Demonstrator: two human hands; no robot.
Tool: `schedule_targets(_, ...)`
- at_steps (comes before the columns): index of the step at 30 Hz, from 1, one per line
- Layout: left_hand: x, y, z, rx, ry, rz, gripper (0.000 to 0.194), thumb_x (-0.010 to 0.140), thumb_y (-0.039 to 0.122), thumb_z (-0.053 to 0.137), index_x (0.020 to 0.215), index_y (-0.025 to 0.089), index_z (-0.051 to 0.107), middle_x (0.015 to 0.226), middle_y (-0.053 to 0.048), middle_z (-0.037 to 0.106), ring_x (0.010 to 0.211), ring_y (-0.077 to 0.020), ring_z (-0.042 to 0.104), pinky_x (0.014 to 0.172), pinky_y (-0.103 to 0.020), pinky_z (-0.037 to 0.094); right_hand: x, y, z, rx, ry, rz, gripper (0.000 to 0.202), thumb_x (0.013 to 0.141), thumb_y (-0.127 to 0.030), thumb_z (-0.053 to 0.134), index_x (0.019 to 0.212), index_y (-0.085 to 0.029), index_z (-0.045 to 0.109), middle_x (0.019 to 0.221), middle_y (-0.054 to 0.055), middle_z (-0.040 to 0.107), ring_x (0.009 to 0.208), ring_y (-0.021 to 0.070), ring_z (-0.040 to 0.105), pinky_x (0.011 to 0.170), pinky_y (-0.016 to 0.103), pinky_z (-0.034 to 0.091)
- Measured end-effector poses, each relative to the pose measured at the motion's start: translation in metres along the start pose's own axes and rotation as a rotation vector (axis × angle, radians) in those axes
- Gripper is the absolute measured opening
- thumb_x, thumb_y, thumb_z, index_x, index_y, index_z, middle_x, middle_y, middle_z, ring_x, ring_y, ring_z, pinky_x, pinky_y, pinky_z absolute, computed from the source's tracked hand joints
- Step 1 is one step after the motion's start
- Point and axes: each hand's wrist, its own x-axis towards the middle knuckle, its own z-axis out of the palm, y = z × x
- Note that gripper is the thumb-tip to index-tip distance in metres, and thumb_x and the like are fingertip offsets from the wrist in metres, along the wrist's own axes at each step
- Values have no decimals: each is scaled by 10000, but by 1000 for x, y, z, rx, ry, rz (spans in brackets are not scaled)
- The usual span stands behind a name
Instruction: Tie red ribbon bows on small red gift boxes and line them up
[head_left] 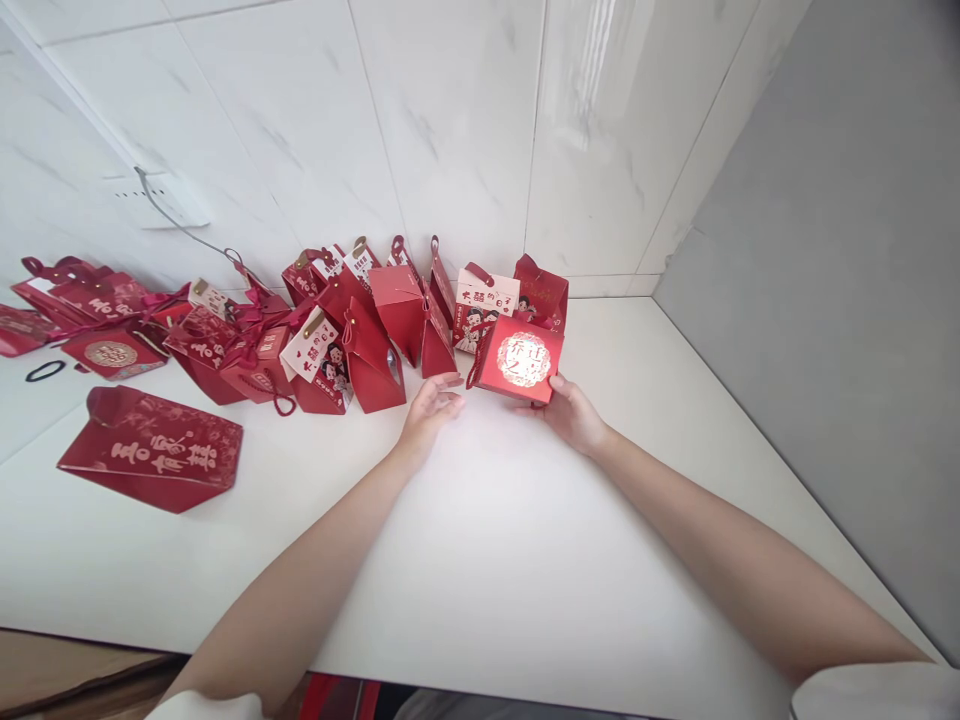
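My right hand (574, 415) grips a small red gift box (521, 360) by its right edge, thumb on the printed face. A round gold emblem with characters marks that face, and a dark red cord shows at its left side. My left hand (430, 420) is beside it to the left, fingers apart and holding nothing. Just behind the held box stand a red box with a white printed top (486, 300) and a dark red box (541, 290). Left of my left hand is a plain red box (371, 355) with a pointed top.
Several red gift boxes line the tiled wall (450, 130) on the white table (480, 560). A larger dark red box (157, 450) lies at the front left, near a black ring (45, 371). A cable (176, 220) runs from the wall socket. A grey panel (840, 300) borders the right.
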Motion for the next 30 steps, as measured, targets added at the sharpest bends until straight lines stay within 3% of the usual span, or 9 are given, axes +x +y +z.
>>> schedule_targets(2, -5, 1, 6, 170, 83, 145, 367, 697, 207, 806, 1048, 225, 702, 1200, -60, 645, 1008, -193, 573, 788, -251, 424, -1, 3, 2, -112, -13, -79, 635, 842, -513, 610, 1408, -343, 377, 1521, 52, 445, 1284, 275, 534, 999, 491, 527)
schedule_targets(5, -15, 5, 12, 340, 33, 248, 417, 744, 218, 769, 1152, 246, 688, 1222, -68, 631, 1018, -223, 570, 862, -288, 422, -2, 7, 4, -283, -6, -197, 784, 844, -511, 654, 1498, -309, 270, 1574, 84, 370, 1398, 263, 427, 1113, 475, 429)
schedule_targets(10, -21, 5, 15, 485, -78, 232, 817, 617, 220, 874, 1371, 227, 561, 1393, -114, 532, 1237, -335, 501, 1078, -380, 355, -8, 9, 11, -633, 93, -352, 1027, 809, -523, 724, 1578, -320, 75, 1633, 116, 227, 1400, 313, 404, 1023, 475, 503)
schedule_targets(13, -16, -2, 14, 335, 11, 145, 933, 524, 182, 919, 1377, 187, 540, 1317, -143, 581, 1260, -362, 503, 1061, -404, 401, -14, 9, 15, -917, 42, -477, 1074, 810, -492, 736, 1591, -319, 21, 1615, 129, 259, 1392, 343, 399, 1027, 507, 498)
schedule_targets(16, -9, -5, 11, 121, 71, 97, 769, 609, 204, 884, 1315, 181, 580, 1250, -120, 643, 1236, -320, 553, 1018, -367, 457, -19, 7, 20, -1055, -89, -534, 971, 883, -453, 657, 1592, -327, 6, 1571, 136, 327, 1361, 330, 441, 1063, 523, 475)
schedule_targets(19, -2, -2, 6, -91, 93, 46, 508, 797, 403, 749, 1243, 196, 623, 1256, -92, 670, 1236, -286, 578, 1006, -363, 488, -22, 7, 23, -1087, -278, -544, 841, 928, -423, 593, 1583, -355, 70, 1555, 123, 339, 1334, 313, 480, 1036, 515, 506)
schedule_targets(21, 2, 1, 2, -227, 99, -2, 521, 863, 541, 627, 1254, 196, 614, 1245, -101, 683, 1208, -286, 603, 972, -387, 517, -23, 7, 24, -1073, -346, -563, 780, 946, -398, 564, 1573, -368, 100, 1551, 125, 333, 1272, 294, 538, 998, 503, 534)
schedule_targets(26, 7, 6, -11, -459, 69, -116, 746, 862, 733, 434, 1258, 123, 601, 1033, -167, 736, 946, -284, 704, 813, -385, 581, -20, 9, 18, -1026, -238, -572, 633, 971, -365, 521, 1526, -358, 217, 1446, 140, 421, 1068, 242, 643, 876, 452, 579)
schedule_targets(30, 4, 3, -15, -518, -3, -158, 745, 872, 727, 382, 1164, 90, 634, 921, -173, 732, 803, -263, 706, 757, -380, 586, -16, 10, 12, -974, -91, -488, 500, 985, -379, 489, 1454, -339, 320, 1426, 124, 451, 988, 214, 658, 862, 435, 580)
